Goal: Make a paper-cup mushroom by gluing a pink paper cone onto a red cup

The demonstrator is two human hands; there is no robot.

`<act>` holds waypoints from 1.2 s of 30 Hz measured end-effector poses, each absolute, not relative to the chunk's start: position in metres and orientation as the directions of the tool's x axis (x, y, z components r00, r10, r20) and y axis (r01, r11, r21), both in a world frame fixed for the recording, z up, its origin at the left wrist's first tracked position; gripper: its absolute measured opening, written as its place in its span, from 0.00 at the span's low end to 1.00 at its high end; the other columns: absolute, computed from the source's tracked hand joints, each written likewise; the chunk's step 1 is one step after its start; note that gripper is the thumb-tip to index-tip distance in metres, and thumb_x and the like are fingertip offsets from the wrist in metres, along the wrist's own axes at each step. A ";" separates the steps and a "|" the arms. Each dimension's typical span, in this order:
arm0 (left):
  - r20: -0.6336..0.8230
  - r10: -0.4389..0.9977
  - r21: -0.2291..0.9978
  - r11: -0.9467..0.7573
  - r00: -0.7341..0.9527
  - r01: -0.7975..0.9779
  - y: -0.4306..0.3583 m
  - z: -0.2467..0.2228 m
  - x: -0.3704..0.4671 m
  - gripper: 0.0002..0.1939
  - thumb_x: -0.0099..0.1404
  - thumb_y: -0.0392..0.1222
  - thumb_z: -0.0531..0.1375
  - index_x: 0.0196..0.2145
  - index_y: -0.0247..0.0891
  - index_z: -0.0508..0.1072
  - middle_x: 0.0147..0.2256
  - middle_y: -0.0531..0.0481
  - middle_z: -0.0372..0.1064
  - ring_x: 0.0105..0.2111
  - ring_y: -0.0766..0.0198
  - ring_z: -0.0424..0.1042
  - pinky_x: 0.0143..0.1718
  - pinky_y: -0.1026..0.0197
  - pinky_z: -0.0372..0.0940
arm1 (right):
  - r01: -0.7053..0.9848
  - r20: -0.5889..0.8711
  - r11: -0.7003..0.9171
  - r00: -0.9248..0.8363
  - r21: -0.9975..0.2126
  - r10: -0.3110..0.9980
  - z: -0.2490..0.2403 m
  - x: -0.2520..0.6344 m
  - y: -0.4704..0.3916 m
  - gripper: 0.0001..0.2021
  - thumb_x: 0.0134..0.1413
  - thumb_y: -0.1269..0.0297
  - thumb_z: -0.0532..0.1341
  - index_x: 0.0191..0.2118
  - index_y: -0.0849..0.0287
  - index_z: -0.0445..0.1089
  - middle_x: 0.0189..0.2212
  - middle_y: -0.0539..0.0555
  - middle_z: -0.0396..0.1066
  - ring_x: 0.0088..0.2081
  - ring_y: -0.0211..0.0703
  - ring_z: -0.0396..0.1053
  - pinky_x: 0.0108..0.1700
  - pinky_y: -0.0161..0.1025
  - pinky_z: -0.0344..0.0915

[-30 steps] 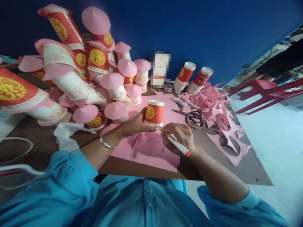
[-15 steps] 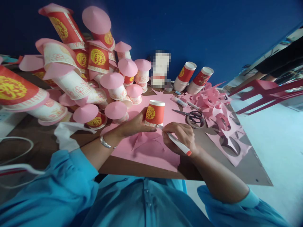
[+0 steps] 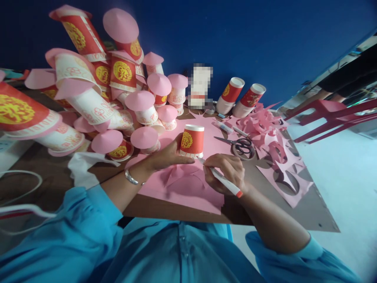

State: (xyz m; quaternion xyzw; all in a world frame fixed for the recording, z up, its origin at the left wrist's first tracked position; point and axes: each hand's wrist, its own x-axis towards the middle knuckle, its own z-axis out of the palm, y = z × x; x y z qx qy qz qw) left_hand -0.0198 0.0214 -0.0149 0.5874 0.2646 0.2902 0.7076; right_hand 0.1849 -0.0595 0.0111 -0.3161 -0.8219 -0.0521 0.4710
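A red paper cup (image 3: 193, 140) with a yellow emblem and a white rim band stands nearly upright in my left hand (image 3: 171, 155), whose fingers go behind its left side while the thumb lies along the base. My right hand (image 3: 225, 173) is closed around a white marker (image 3: 225, 182) with an orange end. The marker's tip points at the lower right edge of the cup; whether it touches is too small to tell. Pink paper sheets (image 3: 188, 192) lie on the table below both hands.
Many cups with pink cone tops (image 3: 140, 101) are piled at the left. Scissors (image 3: 243, 145) rest on a tape roll at the right, beside pink paper scraps (image 3: 277, 145). Two cup stacks (image 3: 231, 94) stand at the back. A red stool (image 3: 330, 114) and a person's arm or leg show beyond.
My right hand and the marker have shifted slightly right and down, away from the cup. The cup has moved a tiny bit left in my left hand.
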 end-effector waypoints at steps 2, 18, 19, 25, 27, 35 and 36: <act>-0.034 0.732 0.985 0.141 0.680 -0.103 0.021 -0.014 -0.020 0.45 0.54 0.42 0.76 0.64 0.43 0.60 0.60 0.37 0.69 0.62 0.39 0.68 0.60 0.40 0.66 | 0.570 0.805 0.794 -0.361 -0.209 0.471 0.011 0.185 -0.060 0.10 0.56 0.77 0.61 0.41 0.55 0.67 0.26 0.48 0.75 0.24 0.39 0.75 0.27 0.34 0.71; 0.028 0.709 0.917 0.262 0.705 -0.300 0.024 -0.018 -0.019 0.33 0.58 0.46 0.73 0.59 0.43 0.70 0.55 0.41 0.75 0.62 0.44 0.69 0.64 0.41 0.63 | 0.628 0.849 0.736 -0.223 -0.251 0.480 0.006 0.189 -0.059 0.11 0.61 0.71 0.65 0.48 0.54 0.70 0.34 0.53 0.81 0.35 0.45 0.82 0.36 0.38 0.78; 0.035 0.701 0.914 0.265 0.713 -0.306 0.023 -0.019 -0.019 0.32 0.58 0.46 0.73 0.59 0.43 0.70 0.55 0.42 0.75 0.63 0.44 0.69 0.64 0.41 0.63 | 0.628 0.843 0.739 -0.237 -0.246 0.482 0.007 0.189 -0.059 0.11 0.61 0.72 0.65 0.48 0.54 0.70 0.35 0.54 0.81 0.36 0.44 0.82 0.36 0.38 0.78; 0.019 0.694 0.929 0.253 0.720 -0.268 0.020 -0.013 -0.020 0.32 0.55 0.43 0.74 0.56 0.42 0.71 0.53 0.43 0.74 0.56 0.49 0.71 0.60 0.45 0.64 | 0.575 0.817 0.786 -0.327 -0.227 0.475 0.006 0.188 -0.059 0.10 0.62 0.73 0.64 0.48 0.58 0.70 0.34 0.56 0.80 0.36 0.44 0.81 0.38 0.38 0.79; 0.005 0.703 0.934 0.251 0.711 -0.254 0.020 -0.012 -0.019 0.30 0.55 0.42 0.73 0.55 0.42 0.71 0.51 0.45 0.74 0.53 0.52 0.71 0.57 0.47 0.64 | 0.555 0.831 0.800 -0.318 -0.227 0.456 0.005 0.188 -0.058 0.10 0.62 0.73 0.64 0.48 0.58 0.70 0.34 0.57 0.80 0.35 0.45 0.81 0.36 0.39 0.78; -0.010 0.735 0.930 0.256 0.678 -0.265 0.019 -0.012 -0.020 0.34 0.55 0.40 0.73 0.58 0.45 0.69 0.50 0.47 0.73 0.54 0.53 0.70 0.59 0.47 0.62 | 0.513 0.836 0.832 -0.347 -0.210 0.425 0.008 0.186 -0.060 0.08 0.60 0.73 0.62 0.45 0.58 0.69 0.27 0.52 0.76 0.27 0.42 0.77 0.30 0.36 0.74; -0.013 0.734 0.929 0.260 0.679 -0.263 0.019 -0.012 -0.021 0.35 0.55 0.40 0.73 0.59 0.45 0.68 0.50 0.47 0.73 0.54 0.52 0.70 0.59 0.48 0.62 | 0.517 0.833 0.831 -0.353 -0.206 0.426 0.009 0.186 -0.060 0.08 0.60 0.73 0.62 0.45 0.58 0.69 0.27 0.52 0.76 0.27 0.42 0.77 0.30 0.36 0.74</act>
